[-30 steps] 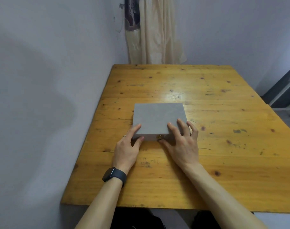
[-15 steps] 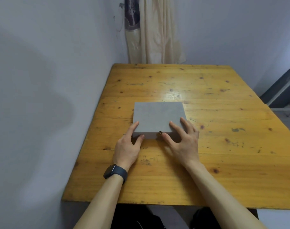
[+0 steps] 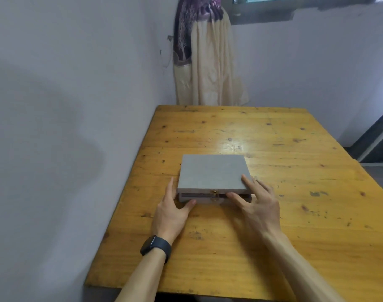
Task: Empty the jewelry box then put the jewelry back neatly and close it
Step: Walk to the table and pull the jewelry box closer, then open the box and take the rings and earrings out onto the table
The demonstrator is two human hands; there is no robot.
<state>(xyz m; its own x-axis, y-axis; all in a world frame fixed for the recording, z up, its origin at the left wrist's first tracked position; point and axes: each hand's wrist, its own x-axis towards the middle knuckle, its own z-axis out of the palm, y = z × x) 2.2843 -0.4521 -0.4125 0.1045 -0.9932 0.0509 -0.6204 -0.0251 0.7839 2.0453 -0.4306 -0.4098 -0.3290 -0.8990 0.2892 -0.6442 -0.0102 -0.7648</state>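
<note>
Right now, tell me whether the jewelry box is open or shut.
Just open: the lid sits raised off the base at the front, a dark gap between them.

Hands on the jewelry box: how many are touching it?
2. The left hand braces the jewelry box at its near-left corner; the right hand is at the near-right, thumb under the slightly raised lid, fingers on top.

Grey jewelry box [image 3: 212, 172], yellow-orange table [image 3: 273, 236], black watch [image 3: 155, 247].
</note>
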